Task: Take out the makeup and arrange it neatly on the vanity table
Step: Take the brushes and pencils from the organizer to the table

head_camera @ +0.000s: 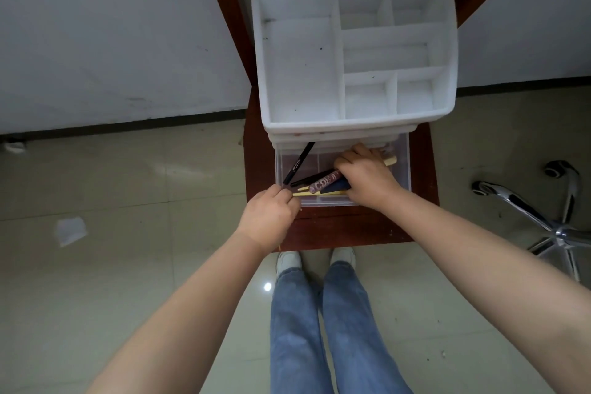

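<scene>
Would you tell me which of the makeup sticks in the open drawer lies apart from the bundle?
The black pencil with pale lettering, angled at the drawer's left; the others are bunched under the right hand.

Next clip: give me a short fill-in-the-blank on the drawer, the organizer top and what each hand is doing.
1. The clear drawer at the organizer's base is pulled ____.
2. The white organizer has top compartments that hold ____.
3. The right hand grips a bundle of makeup sticks inside the ____.
4. The left hand pinches the end of the ____ pencil.

Missing: open; nothing; drawer; black
</scene>
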A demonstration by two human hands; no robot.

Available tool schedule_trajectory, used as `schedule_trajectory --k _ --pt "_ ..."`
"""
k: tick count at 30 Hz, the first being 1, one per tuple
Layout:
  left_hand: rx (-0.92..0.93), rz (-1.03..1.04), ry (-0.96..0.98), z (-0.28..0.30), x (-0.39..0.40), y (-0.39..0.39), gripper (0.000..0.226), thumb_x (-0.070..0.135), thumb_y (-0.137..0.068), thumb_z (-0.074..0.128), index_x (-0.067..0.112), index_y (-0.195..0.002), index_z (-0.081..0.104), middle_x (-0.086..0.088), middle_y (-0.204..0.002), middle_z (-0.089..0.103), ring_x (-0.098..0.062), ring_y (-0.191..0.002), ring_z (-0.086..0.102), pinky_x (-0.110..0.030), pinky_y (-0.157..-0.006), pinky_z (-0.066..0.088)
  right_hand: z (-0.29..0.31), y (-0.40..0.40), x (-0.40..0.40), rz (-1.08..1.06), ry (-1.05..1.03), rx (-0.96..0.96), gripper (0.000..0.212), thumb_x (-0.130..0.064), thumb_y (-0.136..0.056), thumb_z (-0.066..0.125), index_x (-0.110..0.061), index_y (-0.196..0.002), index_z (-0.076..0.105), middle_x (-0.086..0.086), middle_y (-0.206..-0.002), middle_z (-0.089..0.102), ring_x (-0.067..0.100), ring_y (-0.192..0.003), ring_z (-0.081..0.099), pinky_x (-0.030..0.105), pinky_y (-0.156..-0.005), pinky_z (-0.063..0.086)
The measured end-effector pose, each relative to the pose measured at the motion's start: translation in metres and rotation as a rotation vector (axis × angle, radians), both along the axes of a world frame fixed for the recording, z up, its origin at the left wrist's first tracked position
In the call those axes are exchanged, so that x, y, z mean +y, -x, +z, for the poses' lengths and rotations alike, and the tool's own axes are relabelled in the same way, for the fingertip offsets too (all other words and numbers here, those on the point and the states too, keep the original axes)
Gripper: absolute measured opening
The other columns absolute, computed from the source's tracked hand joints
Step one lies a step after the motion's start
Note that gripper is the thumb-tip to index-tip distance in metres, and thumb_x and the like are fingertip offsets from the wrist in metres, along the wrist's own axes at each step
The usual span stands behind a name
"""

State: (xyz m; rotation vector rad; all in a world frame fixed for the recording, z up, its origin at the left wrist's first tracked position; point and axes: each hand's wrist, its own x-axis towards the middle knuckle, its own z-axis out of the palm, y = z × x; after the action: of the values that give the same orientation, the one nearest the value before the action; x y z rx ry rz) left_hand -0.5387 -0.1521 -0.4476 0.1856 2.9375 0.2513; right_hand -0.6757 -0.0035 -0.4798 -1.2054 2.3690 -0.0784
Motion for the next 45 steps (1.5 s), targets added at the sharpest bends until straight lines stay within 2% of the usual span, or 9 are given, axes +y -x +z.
schedule_trajectory --k 5,9,12,15,19,25,34,38,45 --pt "0.041 0.053 -0.014 -0.006 0.002 0.0 0.031 0.003 -0.037 0.081 0.01 -0.064 0.07 -0.002 -0.059 0.064 -0.023 -0.054 0.061 -0.023 -0.058 0.05 0.017 -0.003 0.01 -0.164 0.16 -0.058 0.03 -0.004 -0.071 0.066 -0.002 -0.099 0.059 0.016 -0.1 0.062 0.033 -0.103 0.05 0.036 -0.074 0.041" --pt "0.026 0.137 -0.043 -0.003 0.006 0.009 0.026 -0.001 -0.05 0.08 0.002 -0.074 0.07 -0.01 -0.065 0.066 -0.028 -0.057 0.062 -0.028 -0.049 0.049 0.045 -0.019 0.038 -0.432 0.53 -0.063 0.023 -0.001 -0.059 0.071 -0.001 -0.079 0.061 0.008 -0.077 0.061 0.025 -0.083 0.055 0.026 -0.069 0.039" --pt "-0.165 0.252 -0.074 -0.002 0.013 0.03 0.032 0.003 -0.078 0.061 -0.001 -0.109 0.058 -0.018 -0.1 0.062 -0.037 -0.091 0.058 -0.04 -0.069 0.049 0.064 -0.028 0.059 -0.791 0.747 -0.096 0.02 -0.004 -0.059 0.062 -0.012 -0.078 0.061 -0.003 -0.08 0.057 0.005 -0.078 0.051 0.005 -0.075 0.037" --pt "-0.359 0.363 -0.022 -0.011 0.017 0.051 0.05 0.024 -0.085 0.059 0.006 -0.128 0.039 -0.015 -0.126 0.046 -0.033 -0.117 0.042 -0.042 -0.089 0.043 0.074 -0.031 0.07 -1.09 0.807 -0.279 0.039 0.006 -0.065 0.067 -0.03 -0.075 0.056 -0.012 -0.079 0.059 -0.006 -0.074 0.057 -0.001 -0.071 0.039" --pt "-0.522 0.365 0.027 -0.023 0.024 0.072 0.091 0.038 -0.076 0.07 0.007 -0.141 0.016 -0.018 -0.138 0.033 -0.035 -0.128 0.03 -0.045 -0.103 0.034 0.073 -0.039 0.086 -1.446 1.099 -0.689 0.035 0.017 -0.074 0.056 -0.017 -0.075 0.057 -0.005 -0.073 0.065 0.001 -0.072 0.061 0.016 -0.067 0.05" --pt "-0.584 0.096 -0.005 -0.03 0.013 0.088 0.097 0.036 -0.075 0.07 0.011 -0.145 0.008 -0.015 -0.144 0.027 -0.032 -0.132 0.028 -0.043 -0.106 0.033 0.046 -0.063 0.1 -1.781 0.678 -1.05 0.023 0.006 -0.076 0.062 -0.014 -0.079 0.053 0.005 -0.069 0.061 0.012 -0.059 0.053 0.018 -0.042 0.038" --pt "-0.47 -0.135 0.179 -0.037 0.032 0.091 0.07 0.007 -0.083 0.057 0.008 -0.142 0.02 -0.015 -0.136 0.032 -0.033 -0.124 0.034 -0.044 -0.095 0.041 0.026 -0.053 0.069 -1.147 0.073 -0.46 0.018 -0.014 -0.071 0.068 -0.014 -0.08 0.052 0.001 -0.074 0.058 0.026 -0.077 0.057 0.025 -0.055 0.039" --pt "-0.463 -0.127 0.209 -0.042 0.037 0.098 0.048 0.015 -0.089 0.051 0.006 -0.133 0.034 -0.016 -0.131 0.042 -0.033 -0.12 0.04 -0.044 -0.093 0.043 0.025 -0.066 0.065 -0.879 0.004 -0.278 0.022 -0.014 -0.074 0.063 -0.01 -0.093 0.054 0.009 -0.1 0.061 0.029 -0.102 0.05 0.029 -0.065 0.035" --pt "-0.506 -0.031 0.23 -0.055 0.058 0.117 0.036 0.007 -0.089 0.05 0.003 -0.124 0.044 -0.018 -0.123 0.05 -0.036 -0.113 0.047 -0.045 -0.087 0.044 0.021 -0.069 0.061 -0.629 -0.082 -0.189 0.027 -0.015 -0.078 0.06 -0.01 -0.104 0.053 0.005 -0.112 0.058 0.025 -0.11 0.046 0.03 -0.069 0.036"
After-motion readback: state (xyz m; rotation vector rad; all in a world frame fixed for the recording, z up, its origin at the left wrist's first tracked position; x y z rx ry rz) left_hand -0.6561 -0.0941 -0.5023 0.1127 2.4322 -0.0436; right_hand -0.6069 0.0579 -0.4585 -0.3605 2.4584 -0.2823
